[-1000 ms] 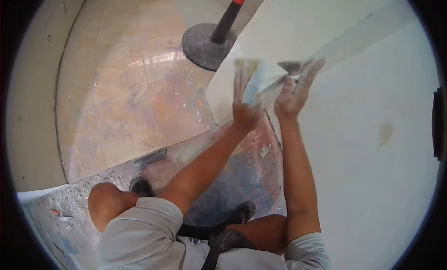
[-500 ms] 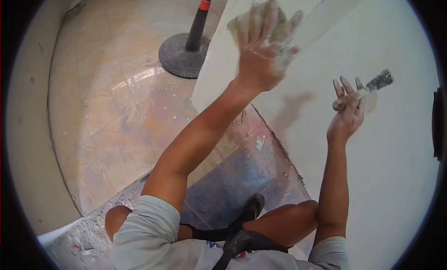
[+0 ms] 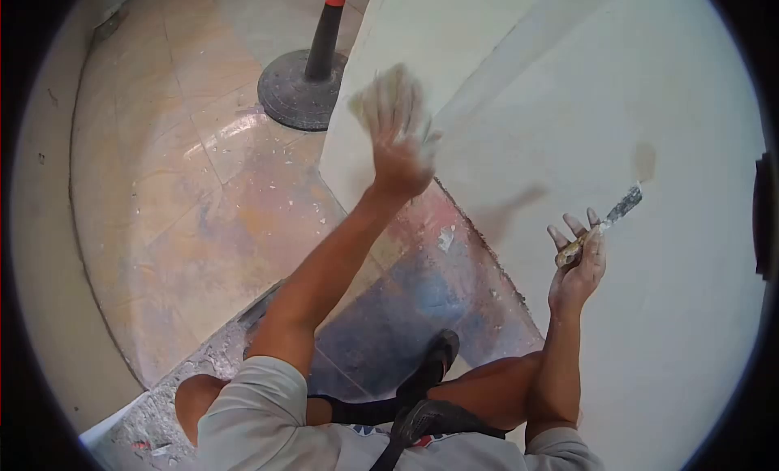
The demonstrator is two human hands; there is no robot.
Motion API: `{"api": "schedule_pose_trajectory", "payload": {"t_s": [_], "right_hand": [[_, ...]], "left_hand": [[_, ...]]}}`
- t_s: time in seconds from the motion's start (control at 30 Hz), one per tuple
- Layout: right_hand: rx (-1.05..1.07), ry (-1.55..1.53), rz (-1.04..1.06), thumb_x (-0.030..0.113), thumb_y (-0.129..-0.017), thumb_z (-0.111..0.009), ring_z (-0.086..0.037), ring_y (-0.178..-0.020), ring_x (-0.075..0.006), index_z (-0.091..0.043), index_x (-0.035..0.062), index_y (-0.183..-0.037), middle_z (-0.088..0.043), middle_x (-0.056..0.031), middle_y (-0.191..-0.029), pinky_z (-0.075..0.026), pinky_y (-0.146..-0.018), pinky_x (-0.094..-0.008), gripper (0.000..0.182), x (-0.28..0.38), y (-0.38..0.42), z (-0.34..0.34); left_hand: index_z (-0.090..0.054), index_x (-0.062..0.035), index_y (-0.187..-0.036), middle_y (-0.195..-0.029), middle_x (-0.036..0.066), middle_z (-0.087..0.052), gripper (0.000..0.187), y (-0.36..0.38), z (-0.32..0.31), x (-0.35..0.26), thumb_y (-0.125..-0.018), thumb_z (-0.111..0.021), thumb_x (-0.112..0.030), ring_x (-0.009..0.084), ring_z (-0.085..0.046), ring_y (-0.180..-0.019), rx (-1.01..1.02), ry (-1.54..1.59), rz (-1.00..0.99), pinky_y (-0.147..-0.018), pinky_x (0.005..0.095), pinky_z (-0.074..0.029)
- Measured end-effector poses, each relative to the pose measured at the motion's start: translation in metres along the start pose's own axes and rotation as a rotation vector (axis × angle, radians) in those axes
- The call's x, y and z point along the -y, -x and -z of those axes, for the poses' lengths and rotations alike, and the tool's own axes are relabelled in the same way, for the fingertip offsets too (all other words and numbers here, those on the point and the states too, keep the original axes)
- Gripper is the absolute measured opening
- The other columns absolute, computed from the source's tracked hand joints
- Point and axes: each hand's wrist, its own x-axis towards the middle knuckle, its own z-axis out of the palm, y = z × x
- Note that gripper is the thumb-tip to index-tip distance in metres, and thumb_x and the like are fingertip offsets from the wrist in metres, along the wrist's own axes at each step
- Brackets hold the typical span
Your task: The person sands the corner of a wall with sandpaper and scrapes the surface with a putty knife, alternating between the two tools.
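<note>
My left hand [image 3: 398, 138], dusted white and blurred by motion, presses flat against the white wall panel [image 3: 584, 90]. Under its fingers is a yellow-green sheet of sandpaper [image 3: 357, 104]; only its left edge shows, and the rest is hidden by the hand. To the right, in front of the same panel, my right hand [image 3: 580, 268] holds a putty knife [image 3: 623, 205] by its handle, between thumb and palm. Several of its fingers stick out loosely. The knife's blade is smeared with white and points up and right.
A black post with a round base [image 3: 299, 90] and a red band stands on the stained tile floor [image 3: 195, 227], left of the panel. Plaster crumbs [image 3: 154, 414] lie at lower left. My bent legs and black shoe [image 3: 442, 349] are below. Another wall [image 3: 49, 227] borders the left.
My left hand has moved down and left across the panel with the sandpaper. My right hand has come lower and slightly left, turning the putty knife so its blade looks narrower.
</note>
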Motion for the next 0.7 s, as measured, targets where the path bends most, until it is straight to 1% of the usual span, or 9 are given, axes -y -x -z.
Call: {"api": "schedule_pose_trajectory", "payload": {"t_s": [0.03,0.13,0.17,0.23,0.3,0.47,0.53,0.6,0.7], "right_hand": [[-0.027,0.028,0.037,0.032,-0.109,-0.049,-0.067,-0.106,-0.0281,-0.044,-0.0102,-0.141,-0.059,-0.0224,-0.126,-0.063,-0.087,-0.0444,0.054,-0.002,0.004,-0.004],[0.165,0.058,-0.159,0.031,-0.109,-0.048,-0.067,-0.108,-0.0257,-0.046,-0.0076,-0.141,-0.057,-0.0198,-0.135,-0.062,-0.089,-0.0422,0.050,-0.001,0.006,0.016],[0.062,0.065,-0.064,0.032,-0.109,-0.049,-0.071,-0.092,-0.0250,-0.048,-0.0065,-0.140,-0.064,-0.0201,-0.123,-0.062,-0.086,-0.0400,0.050,0.000,0.010,-0.002],[0.059,0.074,-0.117,0.033,-0.108,-0.050,-0.071,-0.090,-0.0251,-0.048,-0.0066,-0.140,-0.066,-0.0197,-0.119,-0.062,-0.086,-0.0398,0.051,-0.006,0.006,0.007],[0.050,0.057,-0.182,0.033,-0.108,-0.051,-0.071,-0.090,-0.0250,-0.048,-0.0070,-0.139,-0.068,-0.0193,-0.113,-0.062,-0.085,-0.0408,0.051,-0.009,0.008,0.009],[0.092,0.045,-0.244,0.032,-0.107,-0.052,-0.071,-0.094,-0.0252,-0.049,-0.0065,-0.140,-0.068,-0.0190,-0.111,-0.061,-0.085,-0.0391,0.050,-0.001,0.012,0.008],[0.077,0.067,-0.243,0.034,-0.107,-0.052,-0.072,-0.091,-0.0250,-0.049,-0.0048,-0.141,-0.069,-0.0190,-0.111,-0.061,-0.081,-0.0356,0.051,0.000,0.011,0.007],[0.067,0.045,-0.253,0.034,-0.107,-0.051,-0.073,-0.089,-0.0250,-0.049,-0.0050,-0.141,-0.069,-0.0191,-0.111,-0.060,-0.080,-0.0349,0.052,0.001,0.009,0.007],[0.049,0.010,-0.290,0.034,-0.107,-0.050,-0.073,-0.088,-0.0255,-0.047,-0.0068,-0.141,-0.069,-0.0194,-0.111,-0.061,-0.080,-0.0348,0.053,0.004,0.008,0.005]], "left_hand": [[-0.038,0.0035,-0.154,-0.164,0.027,-0.025,0.080,-0.027,0.003,-0.010,-0.082,-0.069,-0.012,0.0517,-0.018,-0.152,-0.024,0.006,-0.105,-0.122,0.0635,-0.010],[-0.030,0.0040,-0.157,-0.166,0.027,-0.019,0.080,-0.012,0.005,0.003,-0.084,-0.063,-0.005,0.0483,-0.014,-0.154,-0.016,0.063,-0.102,-0.124,0.0589,-0.010],[-0.029,0.0024,-0.157,-0.165,0.030,-0.017,0.079,0.015,0.002,0.019,-0.086,-0.063,-0.008,0.0497,-0.014,-0.153,0.024,-0.023,-0.049,-0.123,0.0607,-0.010],[-0.025,-0.0002,-0.160,-0.165,0.032,-0.016,0.073,0.089,-0.005,0.074,-0.095,-0.057,-0.015,0.0507,-0.013,-0.153,0.074,-0.107,-0.113,-0.122,0.0634,-0.008],[-0.029,-0.0018,-0.159,-0.164,0.032,-0.019,0.084,0.105,-0.003,0.073,-0.084,-0.068,-0.009,0.0525,-0.013,-0.153,0.076,-0.156,-0.025,-0.119,0.0720,-0.005],[-0.028,-0.0030,-0.159,-0.166,0.028,-0.018,0.086,0.005,-0.006,0.021,-0.084,-0.069,-0.016,0.0539,-0.012,-0.152,0.014,-0.102,-0.133,-0.120,0.0709,-0.007],[-0.025,0.0088,-0.157,-0.165,0.031,-0.017,0.067,0.003,0.001,0.021,-0.104,-0.045,-0.028,0.0504,-0.011,-0.154,0.060,-0.181,-0.179,-0.121,0.0660,-0.004],[-0.016,-0.0048,-0.163,-0.165,0.030,-0.017,0.067,0.054,-0.001,0.063,-0.108,-0.039,-0.034,0.0489,-0.010,-0.154,0.046,-0.116,-0.190,-0.121,0.0656,-0.003],[-0.012,-0.0100,-0.164,-0.166,0.030,-0.014,0.066,0.075,-0.008,0.074,-0.109,-0.037,-0.036,0.0491,-0.004,-0.155,0.020,-0.133,-0.144,-0.122,0.0640,-0.001]]}}
